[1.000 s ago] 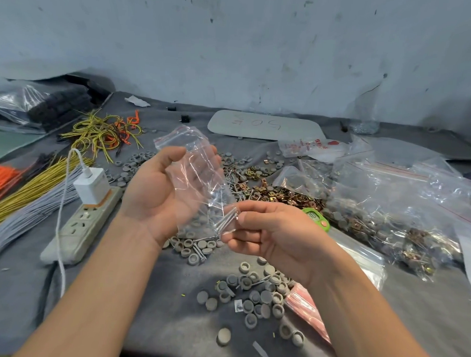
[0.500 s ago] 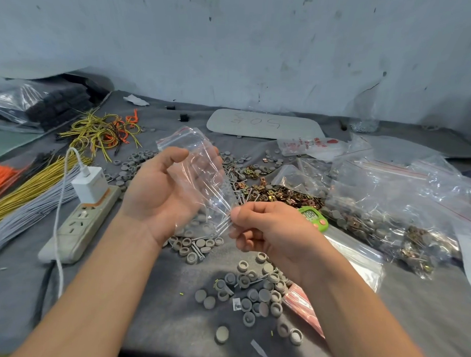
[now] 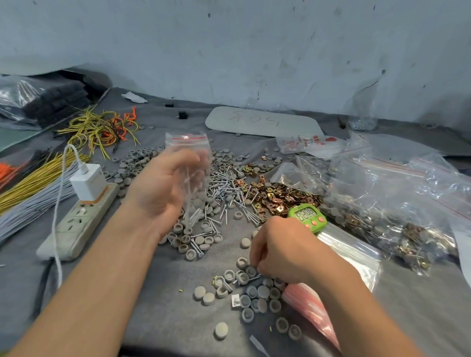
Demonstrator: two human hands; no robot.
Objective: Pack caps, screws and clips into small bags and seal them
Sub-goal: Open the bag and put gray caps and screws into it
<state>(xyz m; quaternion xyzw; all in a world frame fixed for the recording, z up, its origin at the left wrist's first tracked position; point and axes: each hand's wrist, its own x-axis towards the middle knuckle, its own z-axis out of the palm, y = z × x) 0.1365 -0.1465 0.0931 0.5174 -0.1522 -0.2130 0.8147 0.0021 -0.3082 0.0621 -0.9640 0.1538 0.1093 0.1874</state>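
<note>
On the bench (image 3: 149,317), our right grip (image 3: 282,252) curls into the loose grey caps (image 3: 262,291) directly beneath it, its catch hidden from us, while up and to its left our left grip (image 3: 162,191) clasps the small bag (image 3: 188,150) upright, mouth skyward, screws (image 3: 194,217) already inside.

Scuffed, stained pale blue-grey wall (image 3: 233,44) behind a table (image 3: 157,317) under grey cloth.
</note>
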